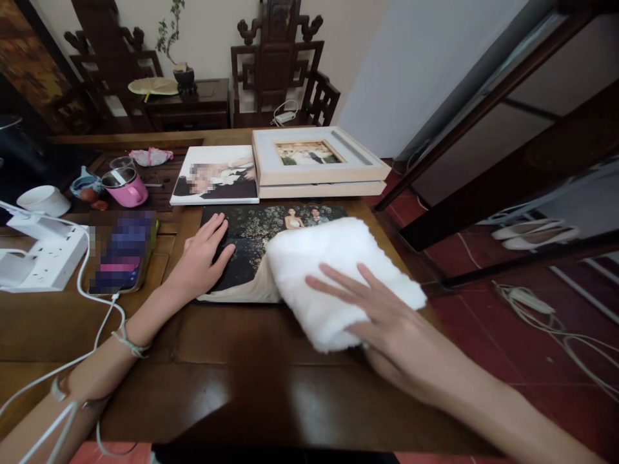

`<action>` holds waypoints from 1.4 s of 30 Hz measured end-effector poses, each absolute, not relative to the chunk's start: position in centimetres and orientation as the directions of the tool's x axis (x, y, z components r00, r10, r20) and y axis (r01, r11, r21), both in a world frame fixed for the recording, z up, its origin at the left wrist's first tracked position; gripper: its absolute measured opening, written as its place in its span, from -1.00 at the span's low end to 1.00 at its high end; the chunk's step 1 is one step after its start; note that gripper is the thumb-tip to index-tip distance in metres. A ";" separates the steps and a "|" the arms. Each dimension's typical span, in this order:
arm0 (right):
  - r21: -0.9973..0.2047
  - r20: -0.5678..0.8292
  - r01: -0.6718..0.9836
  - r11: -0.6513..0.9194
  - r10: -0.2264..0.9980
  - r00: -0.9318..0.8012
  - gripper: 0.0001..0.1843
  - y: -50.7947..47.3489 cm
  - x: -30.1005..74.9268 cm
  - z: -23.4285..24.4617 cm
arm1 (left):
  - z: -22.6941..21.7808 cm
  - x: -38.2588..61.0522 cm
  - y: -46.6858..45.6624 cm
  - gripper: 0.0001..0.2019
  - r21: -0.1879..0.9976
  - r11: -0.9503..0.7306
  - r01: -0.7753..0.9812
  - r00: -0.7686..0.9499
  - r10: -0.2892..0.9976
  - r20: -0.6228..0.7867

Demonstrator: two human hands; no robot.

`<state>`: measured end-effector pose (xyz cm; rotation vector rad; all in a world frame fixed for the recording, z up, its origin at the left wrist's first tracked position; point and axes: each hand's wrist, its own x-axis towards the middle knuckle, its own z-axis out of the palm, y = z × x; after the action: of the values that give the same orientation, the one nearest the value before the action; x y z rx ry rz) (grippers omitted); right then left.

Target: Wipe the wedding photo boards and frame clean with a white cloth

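Note:
My left hand lies flat on the left edge of a dark photo panel, fingers stretched out and holding nothing. Printed on the panel are two people among small pale blossoms, with a light fabric shape along the bottom. A fluffy white cloth covers the panel's right part and hangs past its lower edge. My right hand holds this cloth from above, its fingers spread over the top and its thumb at the near edge. The cloth hides much of the panel.
Behind the panel lie a white-edged photo board and stacked pale frames. To the left are a phone with its cable, a power strip, a pink mug and a white cup. Shoes and cables are on the right.

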<state>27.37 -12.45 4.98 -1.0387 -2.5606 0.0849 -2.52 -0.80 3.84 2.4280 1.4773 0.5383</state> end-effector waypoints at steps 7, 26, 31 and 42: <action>-0.241 0.286 0.770 0.591 0.801 -0.525 -0.43 -2.3 29.4 4.1 | 2.9 -3.7 -0.4 -0.45 0.388 -0.466 0.795 0.421 0.885 0.199; -0.289 0.270 0.660 0.693 0.721 -0.639 -0.61 -11.6 29.4 6.1 | 3.8 -3.2 -0.6 -0.46 0.396 -0.456 0.797 0.405 0.890 0.209; -0.273 0.302 0.739 0.616 0.784 -0.542 -0.52 -3.5 31.1 4.4 | 2.8 -3.9 -0.4 -0.48 0.404 -0.464 0.788 0.402 0.885 0.233; -0.244 0.344 0.664 0.707 0.703 -0.622 -0.70 -11.2 28.5 4.1 | 2.7 -3.2 -0.1 -0.49 0.406 -0.457 0.792 0.387 0.889 0.244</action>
<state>28.46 -11.25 4.14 -1.0566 -2.4991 0.1286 -3.20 -0.10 2.73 2.4225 1.4943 0.6374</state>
